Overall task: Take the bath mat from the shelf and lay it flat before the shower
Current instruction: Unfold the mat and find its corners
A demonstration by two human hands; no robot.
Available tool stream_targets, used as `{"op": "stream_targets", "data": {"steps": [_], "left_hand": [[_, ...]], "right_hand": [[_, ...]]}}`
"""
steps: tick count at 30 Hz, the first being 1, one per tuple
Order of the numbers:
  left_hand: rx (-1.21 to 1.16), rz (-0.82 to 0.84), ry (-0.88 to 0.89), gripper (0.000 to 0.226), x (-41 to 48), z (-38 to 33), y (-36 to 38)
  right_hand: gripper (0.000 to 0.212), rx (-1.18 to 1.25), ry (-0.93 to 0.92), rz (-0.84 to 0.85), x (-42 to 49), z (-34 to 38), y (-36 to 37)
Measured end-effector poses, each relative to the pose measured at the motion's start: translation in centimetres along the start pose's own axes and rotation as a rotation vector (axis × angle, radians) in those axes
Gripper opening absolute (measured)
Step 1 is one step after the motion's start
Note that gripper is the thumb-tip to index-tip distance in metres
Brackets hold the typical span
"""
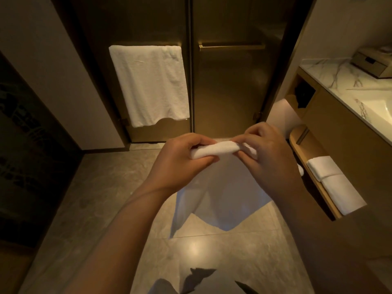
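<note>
Both hands meet in front of the chest on the white bath mat (214, 200), which is off the shelf and held in the air. The left hand (180, 161) is closed around the bunched top edge, thumb under and fingers curled over the roll of cloth. The right hand (270, 154) pinches the same edge just beside it, fingertips nearly touching those of the left. Below the grip the mat hangs loose in folds, its lower corners above the tiled floor (89, 198); whether they touch the tiles is hard to tell from this angle. Beyond the grip stand the shower doors (229, 85), with a white towel (149, 83) draped over the left door's bar. To the right of the grip, the open vanity shelf (316, 179) carries folded white towels (333, 181), under a marble counter (339, 79)
</note>
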State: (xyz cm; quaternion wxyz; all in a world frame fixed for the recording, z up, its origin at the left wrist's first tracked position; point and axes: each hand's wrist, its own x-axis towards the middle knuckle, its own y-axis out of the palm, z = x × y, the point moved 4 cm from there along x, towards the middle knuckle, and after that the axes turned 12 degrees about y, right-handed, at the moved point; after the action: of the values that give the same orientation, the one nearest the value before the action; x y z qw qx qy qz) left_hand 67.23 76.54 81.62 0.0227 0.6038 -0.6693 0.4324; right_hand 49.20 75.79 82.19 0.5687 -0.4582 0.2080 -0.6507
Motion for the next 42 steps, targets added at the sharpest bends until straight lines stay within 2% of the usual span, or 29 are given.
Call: {"op": "stream_targets", "data": {"steps": [3,7,10,15,23,26,30,33,35,39,42], "left_hand": [[-0.015,-0.048,-0.009,0.027,0.0,-0.2,0.2],[-0.024,-0.077,-0.012,0.025,0.3,-0.2,0.3],[-0.058,-0.098,-0.050,0.027,0.2,-0.5,0.9],[-0.108,-0.143,-0.092,0.028,0.3,-0.9,1.5],[-0.165,-0.198,-0.166,0.029,0.1,-1.1,2.5],[-0.203,-0.185,-0.185,0.029,0.2,-1.3,2.7],[-0.336,-0.071,-0.232,0.022,0.4,-1.4,2.9],[-0.429,0.006,-0.289,0.037,0.5,-1.2,3.0],[-0.489,0.017,-0.304,0.037,0.5,-1.2,3.0],[-0.447,0.051,-0.289,0.034,0.3,-1.0,3.1],[-0.422,0.049,-0.269,0.033,0.2,-0.7,3.1]], "right_hand": [[0.037,0.032,0.023,-0.021,-0.1,0.5,0.1],[0.035,0.038,0.032,0.014,-0.4,0.5,0.7],[0.031,0.094,0.054,-0.065,-0.9,0.5,1.1],[0.019,0.367,0.230,-0.253,-1.9,-0.1,2.0],[0.010,0.607,0.258,-0.229,-2.1,-1.0,2.8],[0.013,0.657,0.260,-0.179,-2.1,-1.2,3.1],[0.014,0.711,0.266,-0.143,-1.8,-1.7,2.9],[0.015,0.730,0.263,-0.115,-1.7,-1.8,2.9],[0.018,0.749,0.275,-0.083,-1.7,-1.8,3.0],[0.020,0.806,0.255,0.032,-1.8,-1.9,3.0],[0.041,0.761,0.243,0.153,-1.8,-1.9,3.2]]}}
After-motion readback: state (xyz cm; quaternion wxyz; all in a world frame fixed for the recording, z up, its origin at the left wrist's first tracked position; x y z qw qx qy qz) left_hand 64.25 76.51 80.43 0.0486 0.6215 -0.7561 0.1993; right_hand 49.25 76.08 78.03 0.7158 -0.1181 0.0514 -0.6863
